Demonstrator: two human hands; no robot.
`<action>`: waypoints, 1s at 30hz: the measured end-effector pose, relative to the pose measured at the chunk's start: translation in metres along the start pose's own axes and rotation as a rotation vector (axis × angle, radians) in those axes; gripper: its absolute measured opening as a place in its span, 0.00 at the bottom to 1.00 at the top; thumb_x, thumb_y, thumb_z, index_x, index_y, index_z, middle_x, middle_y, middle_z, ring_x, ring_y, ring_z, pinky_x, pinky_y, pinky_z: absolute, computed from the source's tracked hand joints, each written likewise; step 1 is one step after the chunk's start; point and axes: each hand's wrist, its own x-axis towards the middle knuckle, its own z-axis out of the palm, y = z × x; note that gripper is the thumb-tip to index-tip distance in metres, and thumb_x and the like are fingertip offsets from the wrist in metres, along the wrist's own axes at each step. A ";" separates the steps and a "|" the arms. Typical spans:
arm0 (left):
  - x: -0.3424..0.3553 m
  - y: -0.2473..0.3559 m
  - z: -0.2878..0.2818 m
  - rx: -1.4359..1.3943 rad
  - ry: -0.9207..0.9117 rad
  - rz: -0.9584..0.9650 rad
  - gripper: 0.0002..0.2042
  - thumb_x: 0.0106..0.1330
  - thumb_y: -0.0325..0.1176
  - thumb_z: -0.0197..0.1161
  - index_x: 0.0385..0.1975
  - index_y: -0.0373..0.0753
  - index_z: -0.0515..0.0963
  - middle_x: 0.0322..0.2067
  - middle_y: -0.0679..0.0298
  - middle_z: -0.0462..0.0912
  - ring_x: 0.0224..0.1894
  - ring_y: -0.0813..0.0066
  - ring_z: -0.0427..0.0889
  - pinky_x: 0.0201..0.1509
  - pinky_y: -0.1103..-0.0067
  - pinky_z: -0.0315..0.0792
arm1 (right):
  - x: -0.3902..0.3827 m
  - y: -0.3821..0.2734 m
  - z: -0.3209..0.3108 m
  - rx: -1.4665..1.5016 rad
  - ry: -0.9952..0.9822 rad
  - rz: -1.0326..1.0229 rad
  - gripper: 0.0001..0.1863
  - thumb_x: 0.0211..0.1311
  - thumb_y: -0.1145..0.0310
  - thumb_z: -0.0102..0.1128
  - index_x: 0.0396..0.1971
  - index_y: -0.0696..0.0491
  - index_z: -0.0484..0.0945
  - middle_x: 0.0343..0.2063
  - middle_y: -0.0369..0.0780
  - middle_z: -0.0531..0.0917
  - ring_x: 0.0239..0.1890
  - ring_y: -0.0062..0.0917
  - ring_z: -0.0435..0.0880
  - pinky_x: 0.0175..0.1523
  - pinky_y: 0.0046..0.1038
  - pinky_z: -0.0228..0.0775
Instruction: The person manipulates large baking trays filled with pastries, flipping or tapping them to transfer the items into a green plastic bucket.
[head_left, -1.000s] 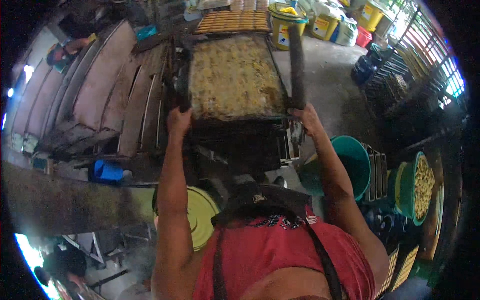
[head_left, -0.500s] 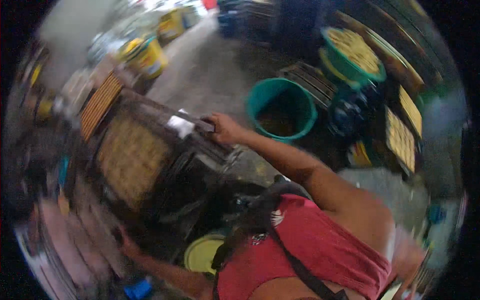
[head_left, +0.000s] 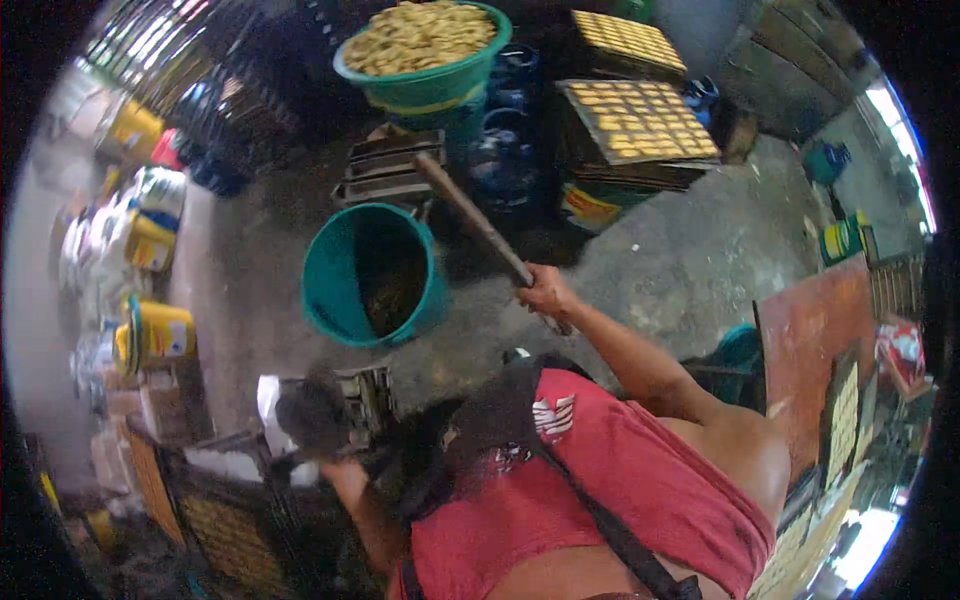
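My right hand (head_left: 548,292) is closed around a long brown wooden stick (head_left: 470,215). The stick slants up and to the left, its far end beside a row of metal pans (head_left: 388,170) on the floor. At lower left is my left hand (head_left: 345,478), smeared by motion. A dark rounded thing (head_left: 310,412) sits right at its fingers and seems to be held, but its kind is too blurred to tell. Between the stick and the left side stands a deep teal tub (head_left: 330,270) with dark contents at its bottom.
A green basin (head_left: 425,78) heaped with pale yellow pieces stands at the back. Trays of yellow pieces (head_left: 640,120) are stacked right of blue jugs (head_left: 505,160). Yellow buckets (head_left: 165,332) line the left. A reddish board (head_left: 815,345) leans at right; filled trays (head_left: 225,530) lie lower left.
My view has swung to the right, so the tub and trays appear farther left. My right hand has carried the stick away from the tray rack; my left hand has come up and inward.
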 end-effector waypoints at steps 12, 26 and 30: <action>0.227 -0.122 0.344 -0.035 -0.770 -0.569 0.19 0.62 0.43 0.44 0.44 0.35 0.71 0.42 0.54 0.75 0.42 0.59 0.76 0.43 0.64 0.73 | 0.017 0.066 -0.182 0.567 0.702 0.193 0.18 0.46 0.65 0.64 0.35 0.60 0.73 0.30 0.41 0.78 0.31 0.27 0.76 0.39 0.31 0.67; 0.461 -0.302 0.730 0.692 -0.877 -0.255 0.22 0.53 0.40 0.59 0.45 0.35 0.67 0.35 0.58 0.76 0.33 0.64 0.77 0.37 0.67 0.72 | 0.230 0.068 -0.255 0.715 1.437 0.294 0.14 0.46 0.71 0.64 0.28 0.61 0.70 0.22 0.40 0.77 0.22 0.27 0.75 0.28 0.28 0.67; 0.435 -0.310 0.774 1.274 -1.082 0.185 0.14 0.48 0.33 0.61 0.35 0.37 0.75 0.32 0.57 0.79 0.35 0.62 0.78 0.39 0.70 0.70 | 0.224 0.108 -0.260 0.650 1.345 0.346 0.17 0.45 0.72 0.64 0.33 0.62 0.68 0.27 0.43 0.78 0.27 0.28 0.77 0.29 0.29 0.69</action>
